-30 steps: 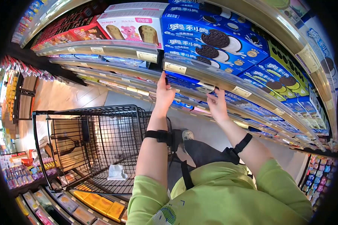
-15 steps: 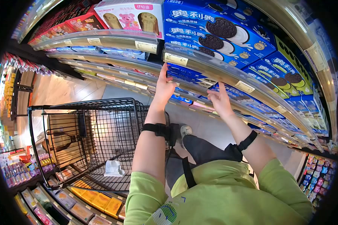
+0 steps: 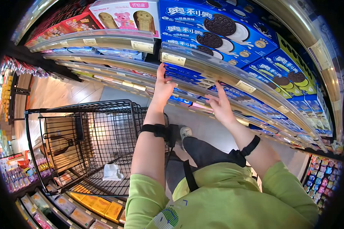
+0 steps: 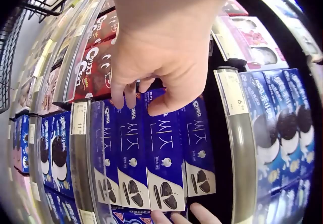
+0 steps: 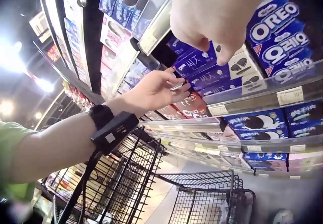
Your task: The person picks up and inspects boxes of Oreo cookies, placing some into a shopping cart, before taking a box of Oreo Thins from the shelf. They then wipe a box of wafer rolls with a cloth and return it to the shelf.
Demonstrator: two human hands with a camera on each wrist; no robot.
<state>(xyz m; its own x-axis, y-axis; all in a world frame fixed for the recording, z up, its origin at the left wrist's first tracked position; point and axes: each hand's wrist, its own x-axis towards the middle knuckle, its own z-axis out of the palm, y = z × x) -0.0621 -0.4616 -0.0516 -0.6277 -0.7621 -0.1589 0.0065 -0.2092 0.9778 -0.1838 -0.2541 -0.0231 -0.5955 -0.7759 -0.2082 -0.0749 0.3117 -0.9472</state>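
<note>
Narrow blue-and-white cookie boxes (image 4: 164, 163) stand side by side on a middle shelf. Over their upper ends is the left hand (image 4: 161, 57), its thumb and fingertips touching the boxes, spread across more than one. At the opposite end, fingertips of the right hand (image 4: 199, 215) show. In the right wrist view the right hand (image 5: 217, 17) reaches down to the boxes' white part, with the left hand (image 5: 154, 90) at their far end. From the head view, the left hand (image 3: 163, 89) and right hand (image 3: 222, 107) are apart under the shelf edge, index fingers extended.
Large blue cookie boxes (image 3: 218, 32) and a pink-and-white box (image 3: 124, 15) fill the shelf above. A black wire cart (image 3: 80, 105) holding a white item (image 3: 112, 172) stands at the left. Red boxes (image 4: 103, 65) lie beside the blue-and-white ones.
Both hands have shifted slightly left and up in the head view. More of the blue-and-white boxes shows between them; the cart and shelves have also shifted in view.
</note>
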